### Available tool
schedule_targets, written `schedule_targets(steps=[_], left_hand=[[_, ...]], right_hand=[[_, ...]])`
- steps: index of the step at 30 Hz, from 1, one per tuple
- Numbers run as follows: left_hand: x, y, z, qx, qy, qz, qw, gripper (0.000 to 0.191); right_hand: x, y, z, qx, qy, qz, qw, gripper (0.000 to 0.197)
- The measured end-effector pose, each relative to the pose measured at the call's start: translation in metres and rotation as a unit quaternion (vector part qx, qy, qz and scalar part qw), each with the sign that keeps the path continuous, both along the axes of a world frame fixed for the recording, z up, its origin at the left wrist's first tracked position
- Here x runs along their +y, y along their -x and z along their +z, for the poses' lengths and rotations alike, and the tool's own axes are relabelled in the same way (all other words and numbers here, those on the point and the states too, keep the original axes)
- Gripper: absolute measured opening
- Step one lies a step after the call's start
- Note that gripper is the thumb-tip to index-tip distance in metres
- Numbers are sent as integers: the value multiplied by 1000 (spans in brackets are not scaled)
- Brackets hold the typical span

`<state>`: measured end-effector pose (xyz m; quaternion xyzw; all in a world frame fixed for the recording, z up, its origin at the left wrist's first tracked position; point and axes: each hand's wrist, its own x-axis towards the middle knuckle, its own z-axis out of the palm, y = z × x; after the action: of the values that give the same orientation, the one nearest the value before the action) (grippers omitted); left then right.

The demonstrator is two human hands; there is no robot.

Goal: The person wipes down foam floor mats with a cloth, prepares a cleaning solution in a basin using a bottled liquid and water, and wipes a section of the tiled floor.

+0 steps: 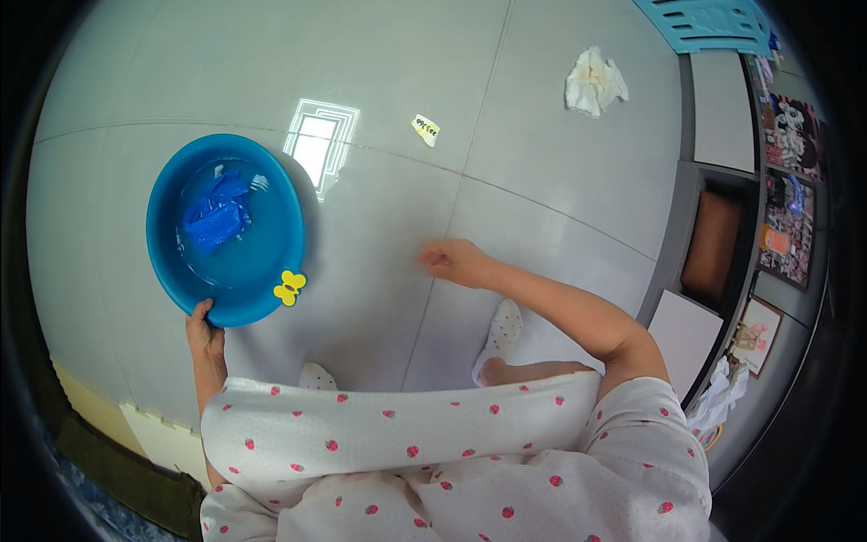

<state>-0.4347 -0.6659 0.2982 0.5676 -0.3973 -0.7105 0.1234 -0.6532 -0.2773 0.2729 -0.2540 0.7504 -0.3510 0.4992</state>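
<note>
My left hand grips the near rim of a blue plastic basin, its thumb over the edge. Water lies in the basin, and a wet, crumpled bright-blue cloth rests in it toward the left. A yellow butterfly-shaped piece sits on the rim at the near right. Whether the basin stands fully on the floor or is slightly lifted, I cannot tell. My right hand hangs over the floor tiles, right of the basin and apart from it. Its fingers are blurred and look curled; nothing shows in them.
On the grey tiled floor lie a torn yellow-white scrap bearing writing and a crumpled white tissue. A low cabinet with an open compartment runs along the right. A light-blue plastic chair part is at the upper right.
</note>
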Motion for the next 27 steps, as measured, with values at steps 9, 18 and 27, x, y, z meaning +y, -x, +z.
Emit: schedule_targets(steps=[9,18,27], left_hand=[[11,4,-30,54,-105,-9,993,40],[5,-9,-43,-3,-24,-71,997,36],[-3,7,30,-242,71,-87,964,56]], right_hand=[[70,-34,50,-234,-156,-227,932,9],[29,24,93,-190,-139,-252,939,7],[-34,128,-14,302,-165,-147,927,20]])
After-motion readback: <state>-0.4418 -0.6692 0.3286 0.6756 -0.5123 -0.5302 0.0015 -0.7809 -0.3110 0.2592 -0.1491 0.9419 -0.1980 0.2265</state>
